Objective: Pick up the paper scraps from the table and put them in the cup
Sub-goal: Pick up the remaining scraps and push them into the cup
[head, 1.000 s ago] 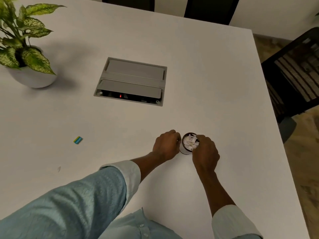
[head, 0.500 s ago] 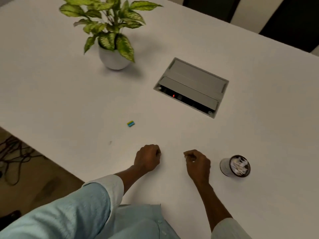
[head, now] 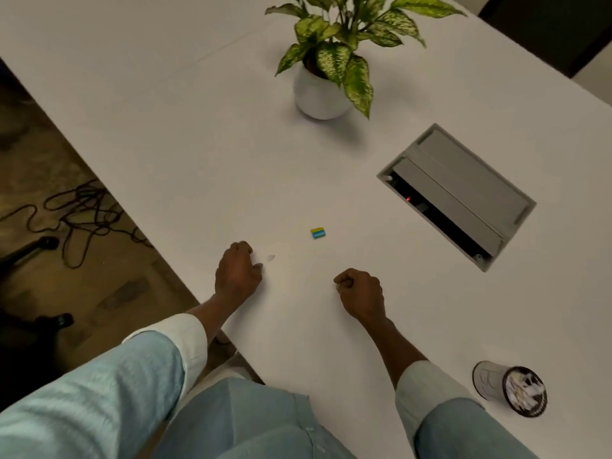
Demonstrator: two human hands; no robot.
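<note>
L grip (head: 236, 276) curled, knuckles up, on desk (head: 165, 127), centre-left; nothing seen in it. Small white paper scrap (head: 271, 258) just right of its fingertips, not touching. R grip (head: 361, 293) fisted, centre; pale speck at fingertips, scrap or nail, can't tell. Cup (head: 486, 379) lower right w/ scraps inside, well apart from both.
</note>
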